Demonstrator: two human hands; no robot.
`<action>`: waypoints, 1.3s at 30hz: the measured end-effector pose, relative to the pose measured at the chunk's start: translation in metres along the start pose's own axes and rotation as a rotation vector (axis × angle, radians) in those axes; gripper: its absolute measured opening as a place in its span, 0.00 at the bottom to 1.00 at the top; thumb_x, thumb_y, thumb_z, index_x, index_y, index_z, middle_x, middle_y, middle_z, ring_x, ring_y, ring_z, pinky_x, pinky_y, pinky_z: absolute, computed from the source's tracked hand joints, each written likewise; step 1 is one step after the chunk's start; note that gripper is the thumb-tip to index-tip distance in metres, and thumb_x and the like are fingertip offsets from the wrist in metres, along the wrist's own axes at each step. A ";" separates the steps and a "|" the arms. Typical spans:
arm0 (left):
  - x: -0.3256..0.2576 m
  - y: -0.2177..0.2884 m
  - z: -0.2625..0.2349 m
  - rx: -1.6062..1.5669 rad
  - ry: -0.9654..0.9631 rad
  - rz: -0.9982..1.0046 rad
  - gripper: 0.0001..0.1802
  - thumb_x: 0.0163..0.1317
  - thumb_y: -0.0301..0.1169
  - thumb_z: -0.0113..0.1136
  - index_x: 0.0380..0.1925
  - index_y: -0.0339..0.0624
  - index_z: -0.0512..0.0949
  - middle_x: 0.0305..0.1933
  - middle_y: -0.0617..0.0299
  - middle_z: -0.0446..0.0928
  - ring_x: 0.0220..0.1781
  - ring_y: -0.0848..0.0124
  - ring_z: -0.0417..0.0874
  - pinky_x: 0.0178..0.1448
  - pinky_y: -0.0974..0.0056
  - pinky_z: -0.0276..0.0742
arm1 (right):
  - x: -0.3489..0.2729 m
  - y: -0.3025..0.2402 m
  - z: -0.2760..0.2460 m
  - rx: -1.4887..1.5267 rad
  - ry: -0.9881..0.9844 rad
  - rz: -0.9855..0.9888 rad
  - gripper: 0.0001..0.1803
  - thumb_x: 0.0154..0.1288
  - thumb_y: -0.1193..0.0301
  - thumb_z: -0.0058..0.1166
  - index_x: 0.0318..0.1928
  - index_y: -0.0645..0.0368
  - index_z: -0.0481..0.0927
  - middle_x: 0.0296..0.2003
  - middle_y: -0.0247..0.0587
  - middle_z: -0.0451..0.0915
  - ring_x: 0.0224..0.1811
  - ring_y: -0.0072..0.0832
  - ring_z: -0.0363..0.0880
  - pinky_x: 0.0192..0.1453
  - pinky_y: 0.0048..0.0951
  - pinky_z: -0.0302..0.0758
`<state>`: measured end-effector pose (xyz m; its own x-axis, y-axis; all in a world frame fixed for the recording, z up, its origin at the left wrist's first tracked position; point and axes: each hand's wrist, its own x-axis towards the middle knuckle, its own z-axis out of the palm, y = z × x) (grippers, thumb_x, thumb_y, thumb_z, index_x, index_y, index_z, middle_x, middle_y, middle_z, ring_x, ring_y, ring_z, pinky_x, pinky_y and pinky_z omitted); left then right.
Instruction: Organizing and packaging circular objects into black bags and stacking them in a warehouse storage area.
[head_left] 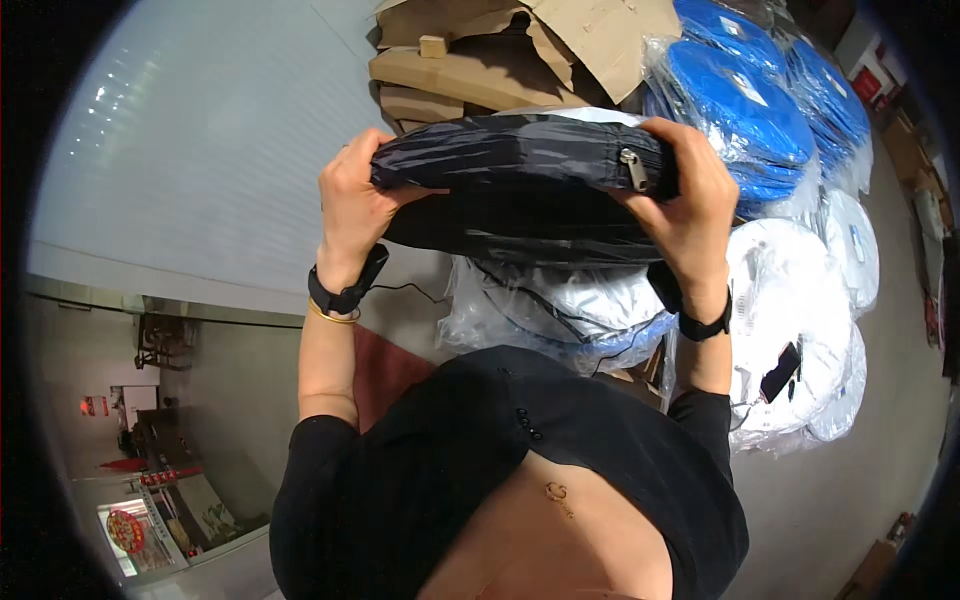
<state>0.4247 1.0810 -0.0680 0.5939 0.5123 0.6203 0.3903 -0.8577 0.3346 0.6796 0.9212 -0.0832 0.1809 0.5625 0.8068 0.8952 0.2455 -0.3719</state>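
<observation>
Both my hands hold up a round black fabric bag (520, 150), flat and disc-like, with a patterned side band. My left hand (358, 190) grips its left end, thumb on the near side. At the right end my right hand (695, 195) is wrapped round the edge beside a metal zipper pull (633, 168). The zip looks closed along the part that shows. Below the bag lies a silver-white folded bundle in clear plastic (570, 305). Most of the bag's far side is hidden.
Flattened cardboard (470, 80) is piled behind the bag. Stacks of blue round bundles in plastic (735, 105) stand at the far right. Nearer on the right are white wrapped discs (785, 290), with a dark phone-like object (780, 373) on top. A pale ribbed panel (200, 170) fills the left.
</observation>
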 end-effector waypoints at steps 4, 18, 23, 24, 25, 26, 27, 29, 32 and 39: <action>-0.003 -0.006 -0.001 -0.013 0.042 0.004 0.23 0.30 0.32 0.76 0.24 0.38 0.71 0.23 0.57 0.75 0.24 0.60 0.75 0.29 0.64 0.70 | -0.016 0.019 -0.011 0.046 -0.052 0.031 0.27 0.34 0.74 0.69 0.40 0.63 0.74 0.32 0.43 0.76 0.34 0.34 0.76 0.40 0.25 0.71; -0.008 -0.039 -0.008 -0.021 0.004 -0.061 0.19 0.39 0.25 0.72 0.28 0.35 0.70 0.21 0.63 0.74 0.24 0.77 0.70 0.31 0.73 0.69 | -0.078 0.088 0.000 0.360 -0.083 0.463 0.25 0.37 0.76 0.68 0.40 0.64 0.73 0.31 0.32 0.78 0.35 0.19 0.74 0.43 0.19 0.69; -0.014 -0.055 -0.010 -0.031 0.036 -0.096 0.18 0.39 0.23 0.71 0.29 0.36 0.71 0.23 0.63 0.76 0.26 0.77 0.71 0.33 0.72 0.69 | -0.096 0.107 0.009 0.387 -0.099 0.483 0.26 0.37 0.77 0.68 0.41 0.63 0.73 0.32 0.32 0.77 0.37 0.19 0.73 0.45 0.20 0.69; -0.014 -0.058 -0.010 -0.042 0.071 -0.101 0.18 0.38 0.24 0.71 0.28 0.36 0.71 0.23 0.63 0.76 0.26 0.77 0.71 0.33 0.72 0.69 | -0.100 0.111 0.010 0.410 -0.116 0.500 0.26 0.36 0.77 0.68 0.41 0.63 0.73 0.33 0.32 0.77 0.37 0.19 0.72 0.45 0.20 0.68; -0.014 -0.062 -0.012 -0.051 0.106 -0.106 0.18 0.38 0.24 0.72 0.27 0.37 0.71 0.23 0.63 0.76 0.25 0.76 0.71 0.32 0.72 0.69 | -0.105 0.113 0.013 0.407 -0.109 0.508 0.26 0.36 0.77 0.68 0.41 0.63 0.73 0.33 0.32 0.77 0.37 0.19 0.72 0.45 0.20 0.68; -0.016 -0.069 -0.013 -0.053 0.097 -0.100 0.18 0.38 0.24 0.72 0.27 0.37 0.71 0.23 0.63 0.76 0.25 0.76 0.71 0.32 0.72 0.69 | -0.109 0.116 0.016 0.430 -0.098 0.533 0.27 0.36 0.77 0.68 0.41 0.63 0.73 0.34 0.32 0.76 0.38 0.19 0.72 0.46 0.20 0.68; -0.018 -0.079 -0.016 -0.052 0.085 -0.111 0.19 0.39 0.23 0.70 0.32 0.36 0.72 0.27 0.63 0.77 0.29 0.76 0.73 0.36 0.72 0.70 | -0.113 0.118 0.021 0.455 -0.088 0.555 0.27 0.36 0.77 0.68 0.42 0.63 0.73 0.34 0.32 0.76 0.38 0.20 0.72 0.46 0.20 0.68; -0.021 -0.092 -0.018 -0.048 0.061 -0.132 0.21 0.43 0.21 0.67 0.40 0.35 0.75 0.36 0.64 0.78 0.37 0.75 0.75 0.44 0.70 0.71 | -0.118 0.121 0.027 0.484 -0.073 0.579 0.27 0.36 0.77 0.68 0.42 0.63 0.73 0.35 0.32 0.76 0.39 0.20 0.72 0.46 0.21 0.68; -0.021 -0.093 -0.017 -0.106 0.110 -0.122 0.19 0.41 0.21 0.68 0.36 0.36 0.74 0.32 0.64 0.78 0.34 0.76 0.74 0.42 0.71 0.71 | -0.124 0.124 0.035 0.566 -0.065 0.631 0.28 0.37 0.74 0.70 0.43 0.62 0.72 0.34 0.32 0.78 0.40 0.21 0.74 0.48 0.22 0.69; -0.033 -0.138 -0.024 -0.162 0.232 -0.109 0.21 0.43 0.22 0.67 0.41 0.35 0.75 0.36 0.62 0.79 0.38 0.73 0.76 0.45 0.69 0.72 | -0.146 0.131 0.075 0.712 0.053 0.667 0.28 0.37 0.75 0.69 0.43 0.62 0.73 0.38 0.34 0.78 0.41 0.25 0.74 0.49 0.24 0.68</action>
<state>0.3344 1.1820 -0.1178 0.3705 0.5944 0.7137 0.3149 -0.8033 0.5056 0.7400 0.9307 -0.2848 0.5946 0.7272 0.3430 0.1502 0.3186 -0.9359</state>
